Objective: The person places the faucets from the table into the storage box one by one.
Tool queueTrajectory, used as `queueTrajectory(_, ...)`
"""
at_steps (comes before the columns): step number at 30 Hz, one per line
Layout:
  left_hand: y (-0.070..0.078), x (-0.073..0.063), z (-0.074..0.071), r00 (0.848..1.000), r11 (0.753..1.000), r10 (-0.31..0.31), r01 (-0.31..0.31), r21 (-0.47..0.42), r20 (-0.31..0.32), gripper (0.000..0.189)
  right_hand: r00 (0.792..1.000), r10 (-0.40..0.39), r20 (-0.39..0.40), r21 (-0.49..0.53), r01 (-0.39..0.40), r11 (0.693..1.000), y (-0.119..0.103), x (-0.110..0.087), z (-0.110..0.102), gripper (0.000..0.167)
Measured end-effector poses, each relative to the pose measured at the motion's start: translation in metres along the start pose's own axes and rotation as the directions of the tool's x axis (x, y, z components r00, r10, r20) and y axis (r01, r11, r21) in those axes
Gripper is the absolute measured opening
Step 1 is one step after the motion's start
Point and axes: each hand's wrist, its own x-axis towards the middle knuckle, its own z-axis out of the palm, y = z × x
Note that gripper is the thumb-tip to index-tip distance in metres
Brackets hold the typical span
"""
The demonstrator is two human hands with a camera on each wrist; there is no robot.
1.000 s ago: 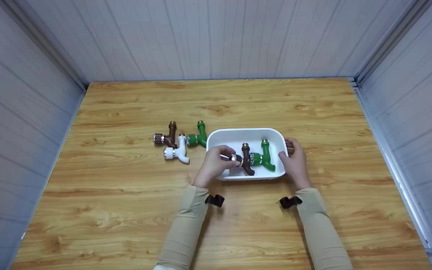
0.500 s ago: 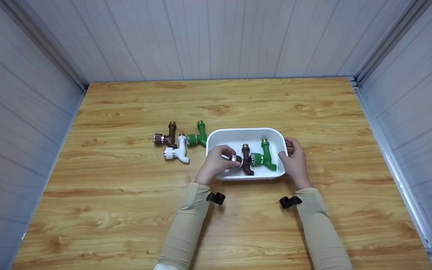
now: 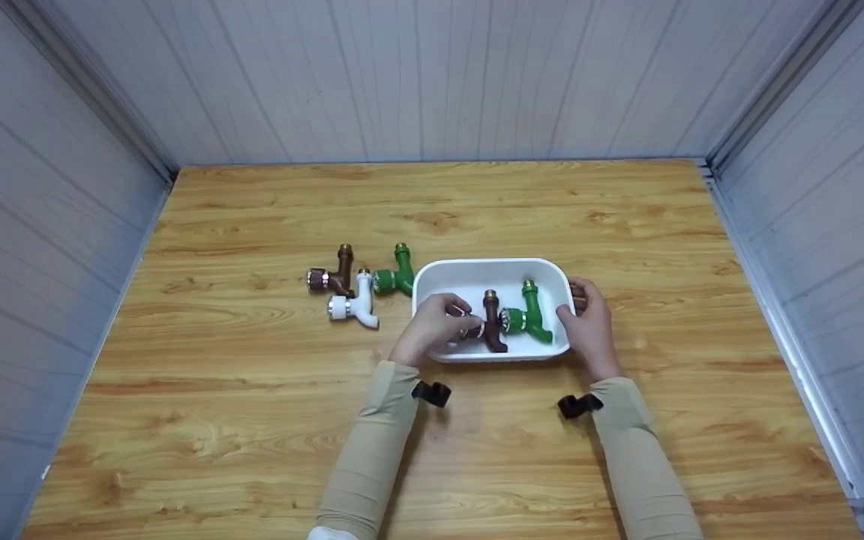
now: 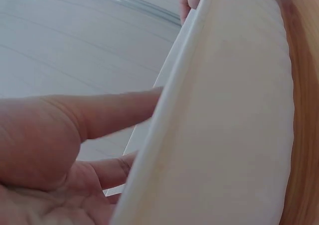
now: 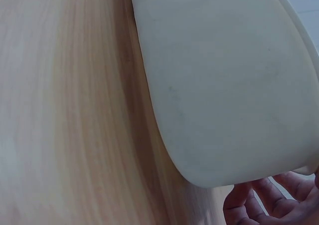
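Fingers, left hand point(image 3: 432, 328): pinching the brown plastic tap point(image 3: 486, 330), maybe to set it down.
Fingers, right hand point(image 3: 589, 324): curled round the white plastic tub point(image 3: 477, 268), keeping it steady on the wooden desk point(image 3: 477, 202).

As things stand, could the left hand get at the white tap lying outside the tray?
Probably yes: the left hand is at the tray, and the white tap lies on bare table just beside it, nothing between.

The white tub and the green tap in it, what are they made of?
The white tub looks like smooth plastic: thin, evenly white walls with rounded corners and a soft sheen. The green tap looks like moulded green plastic, with shiny gold- and silver-coloured ends that seem to be metal.
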Motion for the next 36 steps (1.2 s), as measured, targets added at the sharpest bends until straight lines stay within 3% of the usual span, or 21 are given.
queueTrajectory(10,0.0050,0.0041,-0.0005,0.992,0.992,-0.125,0.124,-0.032,-0.032,0.058,1.000,0.029,0.008,-0.006,-0.029,1.000,-0.0054,-0.0029,-0.0008,0.045)
queueTrajectory(19,0.0042,0.0042,-0.0022,0.996,0.996,-0.055,0.060,0.066,-0.069,0.065,1.000,-0.024,0.007,0.015,0.024,1.000,0.0005,-0.0005,0.0001,0.046)
queueTrajectory(36,0.0073,0.0007,-0.0019,0.992,0.995,-0.104,0.103,-0.018,-0.072,0.059,1.000,-0.010,0.005,-0.003,0.010,1.000,-0.0025,-0.0011,-0.0007,0.046)
